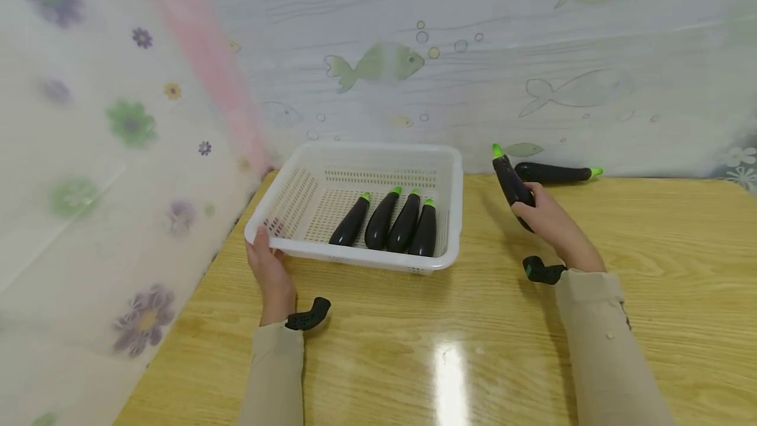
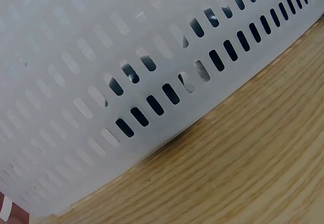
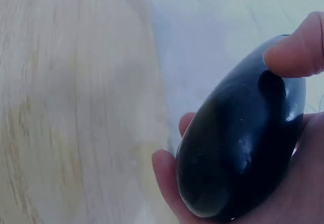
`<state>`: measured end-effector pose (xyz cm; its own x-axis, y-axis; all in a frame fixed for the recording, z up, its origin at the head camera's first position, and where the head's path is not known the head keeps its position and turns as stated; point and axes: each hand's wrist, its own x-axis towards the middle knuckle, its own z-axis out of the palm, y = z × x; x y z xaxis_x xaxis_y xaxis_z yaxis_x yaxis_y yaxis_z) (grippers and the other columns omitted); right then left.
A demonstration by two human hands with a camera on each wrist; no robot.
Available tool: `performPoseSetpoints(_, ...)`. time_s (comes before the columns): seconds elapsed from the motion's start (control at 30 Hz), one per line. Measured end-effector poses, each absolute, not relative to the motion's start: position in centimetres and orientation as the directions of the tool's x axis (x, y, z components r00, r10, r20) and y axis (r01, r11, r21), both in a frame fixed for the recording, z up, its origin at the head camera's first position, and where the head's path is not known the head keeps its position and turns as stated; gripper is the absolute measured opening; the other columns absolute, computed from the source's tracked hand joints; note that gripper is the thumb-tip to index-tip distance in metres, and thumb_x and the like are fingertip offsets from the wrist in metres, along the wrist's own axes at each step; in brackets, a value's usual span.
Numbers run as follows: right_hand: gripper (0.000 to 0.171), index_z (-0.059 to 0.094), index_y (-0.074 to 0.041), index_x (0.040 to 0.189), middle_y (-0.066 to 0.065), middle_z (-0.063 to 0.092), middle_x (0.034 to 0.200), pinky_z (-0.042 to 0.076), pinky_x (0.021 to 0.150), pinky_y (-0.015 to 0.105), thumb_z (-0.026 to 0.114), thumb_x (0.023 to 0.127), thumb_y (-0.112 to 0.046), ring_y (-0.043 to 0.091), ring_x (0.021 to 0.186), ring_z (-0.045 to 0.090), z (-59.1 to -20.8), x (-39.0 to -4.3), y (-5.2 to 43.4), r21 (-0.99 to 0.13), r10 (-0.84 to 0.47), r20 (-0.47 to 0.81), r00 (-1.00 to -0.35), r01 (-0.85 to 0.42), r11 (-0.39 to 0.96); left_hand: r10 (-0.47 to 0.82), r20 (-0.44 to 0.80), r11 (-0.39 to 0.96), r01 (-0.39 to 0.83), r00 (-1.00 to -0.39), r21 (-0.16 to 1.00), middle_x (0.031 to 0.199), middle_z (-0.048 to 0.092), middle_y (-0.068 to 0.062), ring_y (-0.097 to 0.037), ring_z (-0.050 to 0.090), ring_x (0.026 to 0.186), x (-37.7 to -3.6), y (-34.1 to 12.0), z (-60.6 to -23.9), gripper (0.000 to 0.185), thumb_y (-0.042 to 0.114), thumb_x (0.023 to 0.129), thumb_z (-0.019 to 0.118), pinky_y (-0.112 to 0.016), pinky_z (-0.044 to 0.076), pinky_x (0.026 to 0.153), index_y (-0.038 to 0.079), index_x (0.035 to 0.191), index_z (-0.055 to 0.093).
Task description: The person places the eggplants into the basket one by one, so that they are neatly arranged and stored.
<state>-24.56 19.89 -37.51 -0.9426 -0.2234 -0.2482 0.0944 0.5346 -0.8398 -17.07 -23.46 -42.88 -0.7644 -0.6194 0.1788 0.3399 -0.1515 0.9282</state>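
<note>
"What is furthest left?"

"A pale wall covering [image 1: 131, 122] printed with flowers. Then the left hand [image 1: 273, 276], thumb over the rim, gripping the near left corner of a white, slotted plastic basket [image 1: 355, 254]; its fingers are largely hidden below the rim."

"And inside?"

"Four glossy, near-black eggplants [image 1: 406, 223] with bright green stem ends, side by side from the middle to the right. The front wall hides their lower ends. From the left wrist, only dark patches show through the slots, and a reddish sliver in the bottom left corner is too cut off to identify."

"Further right?"

"The right hand [image 1: 549, 217] is wrapped round a fifth dark eggplant [image 1: 510, 179], held slanting, stem end towards the back left; the right-wrist view lacks that end. Just behind, a sixth eggplant [image 1: 552, 173] lies on the yellowish wood-grain tabletop [image 1: 378, 321], stem pointing right."
</note>
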Motion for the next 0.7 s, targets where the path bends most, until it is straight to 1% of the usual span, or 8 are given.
performPoseSetpoints(0.1, 0.071, -0.002, -0.008, 0.143, 0.025, 0.016, 0.141, 0.031, 0.09, 0.051, 0.039, 0.089, -0.031, 0.038, 0.119, 0.03, -37.2, -24.6, 19.8, -0.838, -0.224, -0.242, -0.944, 0.087, 0.538, -0.617, 0.184, -0.15, 0.343, -0.766, 0.927, 0.124, 0.045, -0.011, -0.029, 0.043, 0.11, -17.0, -23.3, -42.6, 0.043, 0.04, 0.092, 0.043, -0.033, 0.033, 0.088, 0.021, 0.13, 0.041)
performPoseSetpoints(0.2, 0.077, -0.001, -0.009, 0.143, 0.025, 0.02, 0.139, 0.032, 0.091, 0.052, 0.044, 0.089, -0.04, 0.038, 0.119, 0.033, -36.7, -24.5, 19.5, -0.841, -0.226, -0.236, -0.945, 0.082, 0.535, -0.62, 0.185, -0.15, 0.346, -0.763, 0.926, 0.124, 0.046, -0.011, -0.029, 0.044, 0.11, -17.0, -23.4, -42.7, 0.043, 0.041, 0.091, 0.044, -0.032, 0.035, 0.087, 0.021, 0.129, 0.042)
performPoseSetpoints(0.33, 0.094, 0.0, -0.008, 0.143, 0.024, 0.026, 0.137, 0.031, 0.092, 0.053, 0.05, 0.081, -0.057, 0.037, 0.12, 0.033, -36.3, -24.3, 19.2, -0.833, -0.215, -0.216, -0.953, 0.065, 0.549, -0.624, 0.179, -0.152, 0.343, -0.761, 0.927, 0.123, 0.047, -0.009, -0.028, 0.044, 0.11, -17.2, -23.7, -43.1, 0.043, 0.043, 0.09, 0.045, -0.032, 0.035, 0.087, 0.023, 0.128, 0.043)
performPoseSetpoints(0.4, 0.099, 0.001, -0.009, 0.144, 0.023, 0.028, 0.137, 0.03, 0.092, 0.054, 0.052, 0.077, -0.062, 0.037, 0.121, 0.032, -36.0, -24.2, 18.9, -0.829, -0.21, -0.202, -0.956, 0.053, 0.557, -0.629, 0.174, -0.148, 0.336, -0.757, 0.93, 0.123, 0.047, -0.008, -0.027, 0.044, 0.11, -17.1, -23.7, -43.1, 0.043, 0.043, 0.09, 0.045, -0.032, 0.034, 0.087, 0.023, 0.128, 0.043)
performPoseSetpoints(0.53, 0.096, 0.005, -0.01, 0.144, 0.019, 0.033, 0.135, 0.03, 0.092, 0.054, 0.053, 0.077, -0.06, 0.033, 0.121, 0.033, -35.4, -24.0, 18.4, -0.833, -0.209, -0.155, -0.966, 0.014, 0.553, -0.634, 0.167, -0.146, 0.33, -0.755, 0.933, 0.122, 0.047, -0.008, -0.026, 0.045, 0.109, -17.1, -23.8, -43.1, 0.042, 0.043, 0.091, 0.044, -0.034, 0.032, 0.088, 0.023, 0.128, 0.043)
performPoseSetpoints(0.7, 0.089, 0.016, -0.014, 0.143, 0.013, 0.04, 0.128, 0.028, 0.093, 0.053, 0.056, 0.077, -0.058, 0.029, 0.117, 0.037, -34.8, -23.6, 17.8, -0.85, -0.204, -0.117, -0.972, -0.008, 0.526, -0.62, 0.175, -0.154, 0.337, -0.765, 0.929, 0.122, 0.047, -0.009, -0.027, 0.044, 0.109, -17.2, -23.7, -43.0, 0.042, 0.042, 0.091, 0.045, -0.033, 0.033, 0.088, 0.022, 0.128, 0.043)
